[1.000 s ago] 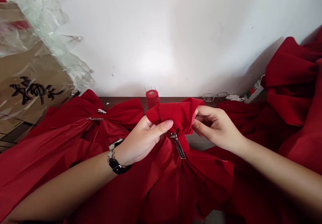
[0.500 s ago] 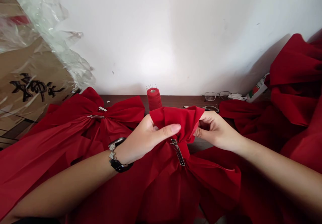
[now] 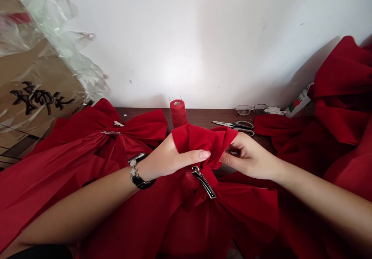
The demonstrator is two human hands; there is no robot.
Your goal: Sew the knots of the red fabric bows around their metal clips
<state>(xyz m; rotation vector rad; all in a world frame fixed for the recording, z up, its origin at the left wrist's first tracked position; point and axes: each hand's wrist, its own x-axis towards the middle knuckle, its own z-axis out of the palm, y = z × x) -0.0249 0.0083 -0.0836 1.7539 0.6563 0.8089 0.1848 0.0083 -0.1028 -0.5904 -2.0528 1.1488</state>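
A large red fabric bow (image 3: 247,208) lies before me, with one loop lifted and gathered between both hands. My left hand (image 3: 171,158) grips the loop's left side, its thumb laid across the front and its other fingers hidden behind the cloth. On the right edge, my right hand (image 3: 247,154) pinches the same loop between thumb and bent fingers. A metal hair clip (image 3: 204,182) sits slanted at the bow's centre, just below my left thumb. Behind the lifted loop stands a red thread spool (image 3: 178,113) with several needles stuck in its top.
Scissors (image 3: 234,125) and eyeglasses (image 3: 251,109) lie on the dark table (image 3: 203,113) near the wall. Another red bow (image 3: 139,129) with a clip rests at left. Red fabric (image 3: 343,92) is heaped at right. A plastic-wrapped cardboard box (image 3: 37,76) stands far left.
The loop and both hands have shifted slightly, and the clip has tilted further, its lower end swinging right. More of the scissors shows behind my right hand.
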